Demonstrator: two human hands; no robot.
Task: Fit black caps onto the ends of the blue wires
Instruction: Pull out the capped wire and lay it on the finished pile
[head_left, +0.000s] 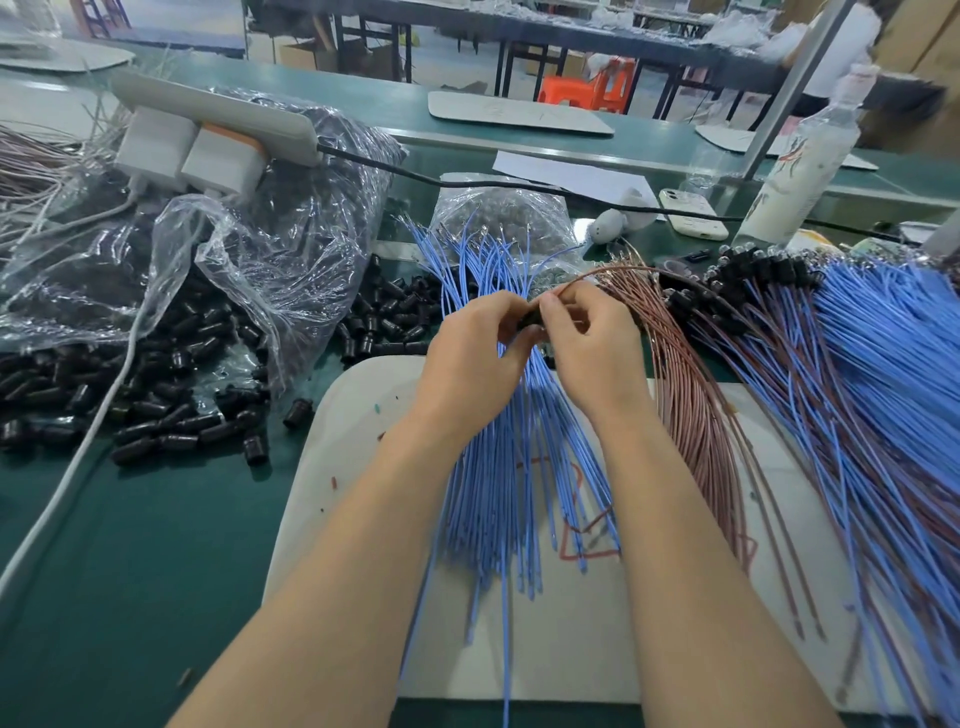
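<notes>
Over the blue wires (498, 478) fanned on the tabletop (130, 545), the left hand (475, 358) has a pinching grip on a black cap (525, 323); the right hand (589, 345) pinches a wire end at it. Misaligned, the end could buckle or miss, and a slack pinch would drop the cap among the strands

Loose blue wires (498, 467) fanned across the white board (363, 467) from near edge to far, one black cap (525, 323) pinched between my left hand (467, 353) and right hand (587, 348) above them, spare black caps (156, 405) heaped on the tabletop's (130, 545) left side
</notes>
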